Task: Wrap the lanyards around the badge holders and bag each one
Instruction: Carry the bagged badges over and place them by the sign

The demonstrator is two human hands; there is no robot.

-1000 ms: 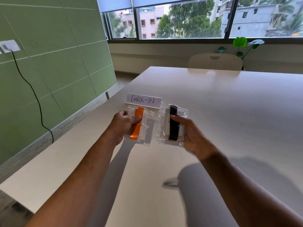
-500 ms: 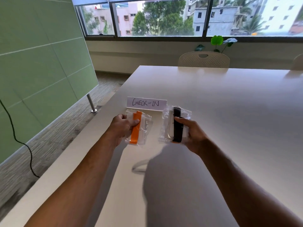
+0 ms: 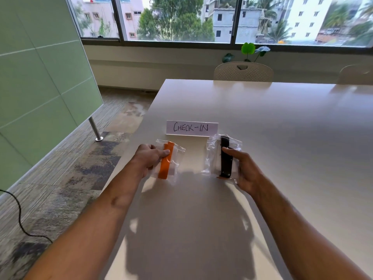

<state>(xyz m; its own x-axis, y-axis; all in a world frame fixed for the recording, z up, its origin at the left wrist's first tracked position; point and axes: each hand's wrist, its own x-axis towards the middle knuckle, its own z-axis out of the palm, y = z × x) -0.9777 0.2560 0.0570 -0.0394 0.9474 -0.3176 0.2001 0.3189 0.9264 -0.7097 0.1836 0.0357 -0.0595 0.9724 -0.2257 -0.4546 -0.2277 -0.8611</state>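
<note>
My left hand [image 3: 150, 158] grips a clear plastic bag [image 3: 175, 156] that holds a badge holder wrapped in an orange lanyard [image 3: 166, 163]. My right hand [image 3: 242, 168] grips a second clear bag [image 3: 212, 156] with a badge holder wrapped in a black lanyard [image 3: 225, 160]. Both bags are held just above the white table [image 3: 272, 138], side by side and a little apart, in front of a white paper sign [image 3: 192, 128] reading CHECK-IN. My thumbs press on the lanyards through the plastic.
The table's left edge runs close beside my left forearm, with carpet and a metal leg [image 3: 94, 129] beyond it. A green partition [image 3: 40, 77] stands at the left. Two pale chairs [image 3: 243, 72] sit at the far side under the window.
My head has turned right, so the table fills more of the view. The two bags have moved slightly apart and stay in my hands.
</note>
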